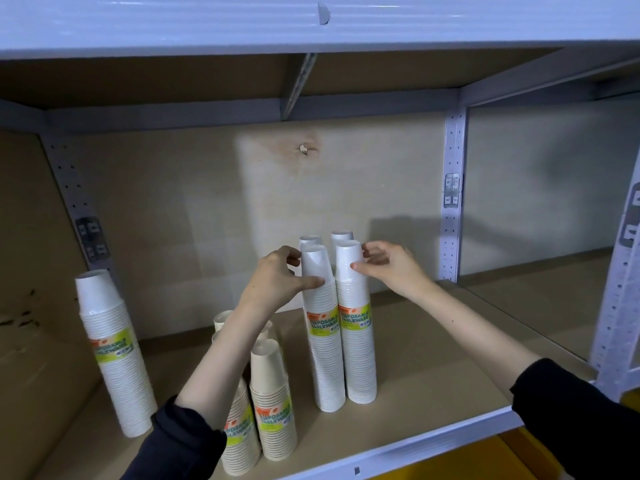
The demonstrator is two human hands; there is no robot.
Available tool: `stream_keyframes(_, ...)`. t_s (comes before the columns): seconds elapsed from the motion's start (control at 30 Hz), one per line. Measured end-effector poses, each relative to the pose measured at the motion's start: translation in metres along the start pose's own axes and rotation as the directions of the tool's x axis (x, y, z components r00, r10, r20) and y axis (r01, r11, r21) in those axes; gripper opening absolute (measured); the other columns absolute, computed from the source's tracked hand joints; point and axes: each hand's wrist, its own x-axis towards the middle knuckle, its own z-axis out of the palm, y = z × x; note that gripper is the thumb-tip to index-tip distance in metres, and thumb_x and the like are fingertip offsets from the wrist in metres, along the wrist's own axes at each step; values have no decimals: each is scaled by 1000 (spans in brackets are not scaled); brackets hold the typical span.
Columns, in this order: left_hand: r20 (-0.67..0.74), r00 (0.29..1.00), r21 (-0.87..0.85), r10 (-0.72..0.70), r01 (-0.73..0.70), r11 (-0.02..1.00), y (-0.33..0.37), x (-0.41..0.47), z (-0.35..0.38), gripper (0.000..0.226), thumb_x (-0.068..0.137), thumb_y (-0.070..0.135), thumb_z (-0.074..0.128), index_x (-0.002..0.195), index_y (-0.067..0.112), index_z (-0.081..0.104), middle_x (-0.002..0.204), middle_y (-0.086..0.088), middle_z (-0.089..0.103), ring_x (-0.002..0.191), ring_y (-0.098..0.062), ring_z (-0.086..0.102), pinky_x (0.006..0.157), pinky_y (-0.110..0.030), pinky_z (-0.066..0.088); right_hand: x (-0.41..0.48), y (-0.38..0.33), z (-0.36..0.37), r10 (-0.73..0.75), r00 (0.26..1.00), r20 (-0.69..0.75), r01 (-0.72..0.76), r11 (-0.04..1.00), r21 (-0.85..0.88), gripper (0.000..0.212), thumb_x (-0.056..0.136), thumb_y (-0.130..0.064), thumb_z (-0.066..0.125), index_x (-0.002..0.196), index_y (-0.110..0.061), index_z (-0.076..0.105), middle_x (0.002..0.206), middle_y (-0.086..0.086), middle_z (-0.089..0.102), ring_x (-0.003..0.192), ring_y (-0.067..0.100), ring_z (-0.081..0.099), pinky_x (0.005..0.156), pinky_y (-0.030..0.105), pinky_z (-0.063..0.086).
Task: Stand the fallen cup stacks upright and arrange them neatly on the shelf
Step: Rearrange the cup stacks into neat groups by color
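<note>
White metal uprights (453, 188) frame a pale board back panel (242, 202)

Left hand (277, 275), right hand (389, 266) raised, pinching.

Two tall white paper cup stacks (341, 327) with green-orange labels stand upright, touching side by side, mid-shelf (433, 382); two more tops (325, 239) show behind. A single white stack (116, 355) leans slightly near the left edge. Beige stacks (272, 403) stand upright at the front edge.
</note>
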Motion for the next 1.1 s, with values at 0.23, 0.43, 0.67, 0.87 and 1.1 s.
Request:
stream_keyframes(0.23, -131, 991, 123, 38, -22, 992, -9, -17, -31, 40, 79, 28, 70, 113, 10, 60, 117, -4, 63, 93, -17, 57, 81, -26, 44, 17, -51, -6, -200, 978, -61, 195, 977, -89, 39, 78, -10, 70, 114, -1, 61, 114, 16, 66, 101, 29, 63, 80, 19, 43)
stream_keyframes(0.43, -233, 973, 325, -4, 81, 942, -39, -45, -67, 35, 84, 27, 62, 114, 9, 60, 121, -7, 62, 109, -25, 58, 89, -31, 44, 21, -103, 45, -340, 940, 41, 341, 939, -34, 33, 77, -12, 70, 109, -4, 64, 110, 14, 67, 98, 27, 64, 77, 16, 44)
stream_keyframes(0.67, -305, 932, 406, -196, 313, 859, -99, -98, -109, 34, 87, 24, 57, 117, 7, 57, 120, -12, 59, 107, -33, 57, 84, -32, 45, 13, -147, 145, -450, 857, 251, 454, 890, 44, 39, 78, -21, 70, 114, -8, 63, 111, 12, 66, 86, 13, 55, 83, 21, 43)
stream_keyframes(0.87, -286, 881, 455, -378, 472, 755, -159, -132, -107, 34, 88, 25, 53, 119, 11, 56, 122, -9, 56, 110, -30, 56, 88, -35, 45, 11, -169, 222, -358, 860, 365, 349, 932, 92, 53, 76, -28, 72, 122, -6, 55, 121, 13, 61, 98, 23, 59, 91, 32, 45)
stream_keyframes(1.1, -226, 823, 568, -521, 546, 616, -229, -154, -76, 28, 94, 19, 42, 116, 5, 52, 124, -13, 52, 115, -29, 53, 92, -37, 44, 16, -172, 277, -233, 873, 427, 209, 972, 105, 79, 75, -35, 71, 138, -4, 36, 141, 15, 45, 125, 27, 48, 96, 32, 41)
